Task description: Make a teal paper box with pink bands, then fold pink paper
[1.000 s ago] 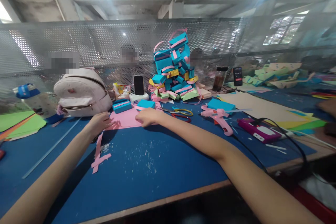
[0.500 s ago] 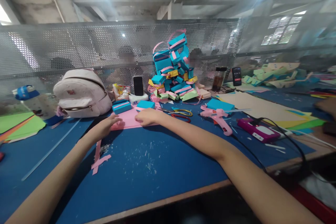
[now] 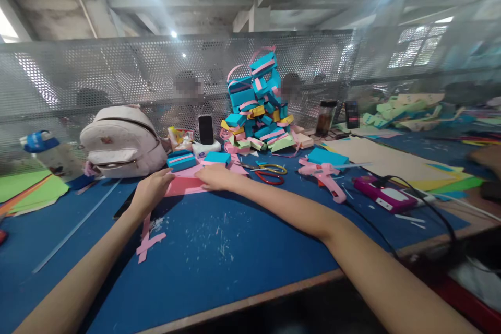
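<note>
Perforated metal mesh (image 3: 117,78) backs a blue-topped workbench (image 3: 219,255) speckled with white scraps, where a rounded, pale leather-look backpack (image 3: 121,141) sits left of a heap of teal paper boxes (image 3: 258,104) banded in pink. Near the bench's middle lies a flat pink paper sheet (image 3: 188,185), with a pink glue gun (image 3: 326,175) and scissors (image 3: 270,172) to its right. Both hands press on the sheet with fingers spread flat, gripping nothing: the left hand (image 3: 151,190) at its left edge, the right hand (image 3: 217,177) at its right.
</note>
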Tool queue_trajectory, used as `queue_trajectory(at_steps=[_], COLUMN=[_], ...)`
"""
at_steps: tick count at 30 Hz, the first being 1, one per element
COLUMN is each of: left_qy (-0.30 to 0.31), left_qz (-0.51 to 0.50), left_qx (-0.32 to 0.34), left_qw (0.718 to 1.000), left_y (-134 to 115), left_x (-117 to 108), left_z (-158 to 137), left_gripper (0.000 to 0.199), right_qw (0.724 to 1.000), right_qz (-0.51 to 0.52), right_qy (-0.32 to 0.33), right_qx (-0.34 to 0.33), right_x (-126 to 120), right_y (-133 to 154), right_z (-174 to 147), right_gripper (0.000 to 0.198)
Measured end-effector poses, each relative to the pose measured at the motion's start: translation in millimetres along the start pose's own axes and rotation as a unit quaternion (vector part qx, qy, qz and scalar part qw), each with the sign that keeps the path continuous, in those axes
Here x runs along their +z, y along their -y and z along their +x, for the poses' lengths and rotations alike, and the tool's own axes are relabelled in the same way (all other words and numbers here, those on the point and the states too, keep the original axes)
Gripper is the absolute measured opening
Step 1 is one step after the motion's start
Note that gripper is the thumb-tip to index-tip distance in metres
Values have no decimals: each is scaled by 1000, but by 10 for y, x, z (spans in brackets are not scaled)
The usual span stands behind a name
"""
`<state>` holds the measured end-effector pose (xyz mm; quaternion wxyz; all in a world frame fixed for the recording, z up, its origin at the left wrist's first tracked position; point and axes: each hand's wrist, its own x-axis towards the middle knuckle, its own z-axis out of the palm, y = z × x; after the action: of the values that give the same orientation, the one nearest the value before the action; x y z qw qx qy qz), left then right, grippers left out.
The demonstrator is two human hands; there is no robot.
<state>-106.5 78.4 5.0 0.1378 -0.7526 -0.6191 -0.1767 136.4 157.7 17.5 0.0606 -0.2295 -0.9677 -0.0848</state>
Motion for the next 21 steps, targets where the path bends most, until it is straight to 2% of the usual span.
queue_trajectory(at_steps=[6, 14, 18, 21], left_qy=[-83, -247, -269, -275], left_qz=[27, 40, 43, 46], left_qx=[1, 15, 40, 58], left_qw=[996, 968, 961, 958], left_y=[-98, -313, -396, -451], left_x=[-62, -160, -156, -158], left_z=[-18, 19, 21, 20], left_gripper=[31, 76, 86, 88], right_qw=[995, 975, 964, 961], right_qz=[2, 20, 10, -12], right_qy=[-51, -135, -173, -188], right_qx=[86, 175, 201, 204], right_x=[-87, -304, -476, -663], right_y=[-230, -432, -470, -440], right_z=[-36, -94, -151, -226], right_gripper=[30, 32, 34, 29])
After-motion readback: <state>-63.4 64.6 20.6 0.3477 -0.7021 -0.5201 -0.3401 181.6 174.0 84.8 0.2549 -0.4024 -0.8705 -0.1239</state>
